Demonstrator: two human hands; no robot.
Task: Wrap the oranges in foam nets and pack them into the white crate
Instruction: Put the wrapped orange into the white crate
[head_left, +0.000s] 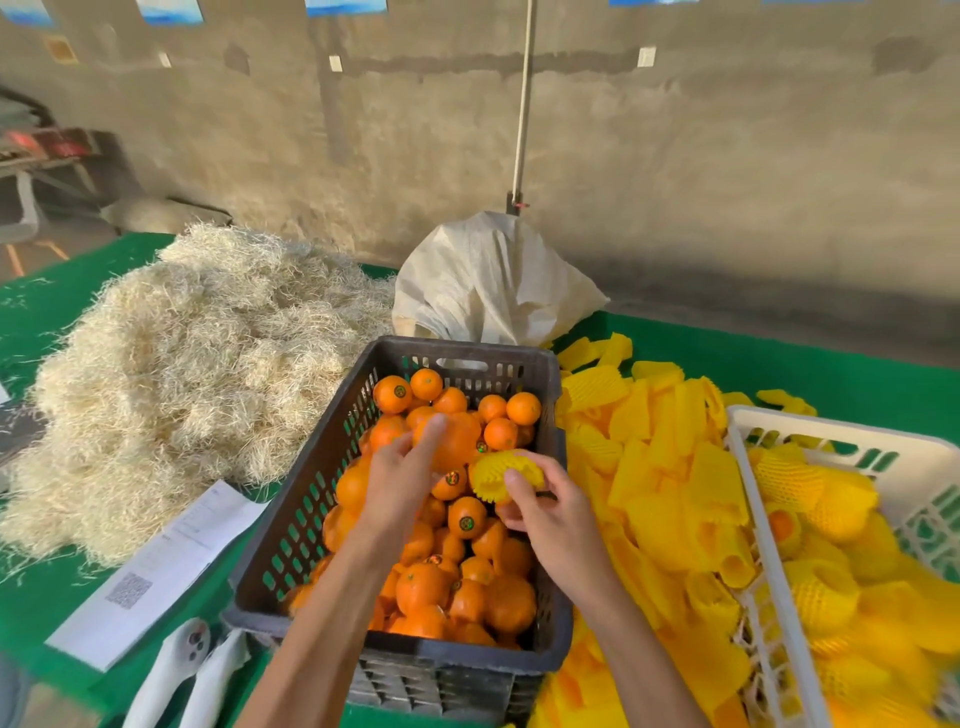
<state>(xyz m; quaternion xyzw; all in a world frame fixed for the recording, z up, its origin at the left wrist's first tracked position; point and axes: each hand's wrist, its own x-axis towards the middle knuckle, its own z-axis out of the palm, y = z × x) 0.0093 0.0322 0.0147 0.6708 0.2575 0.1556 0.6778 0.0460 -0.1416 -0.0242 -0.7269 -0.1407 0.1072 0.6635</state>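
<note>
Two bare hands work over the dark grey slatted plastic crate (291, 525) heaped with loose round oranges (467, 587). The left hand (400, 478) has its fingers curled around one large orange (457, 439), lifted just above the pile. The right hand (545, 512) pinches a yellow ribbed foam net sleeve (501, 475) between thumb and fingers, its mouth turned toward that fruit, presumably so the orange can slide straight in. More flat yellow foam nets (660, 467) lie piled just right of the dark crate, within easy reach. Beyond them the white plastic crate (748, 467) already holds several netted oranges (821, 488). Pale straw-like packing wool (182, 364) is heaped to the left.
</note>
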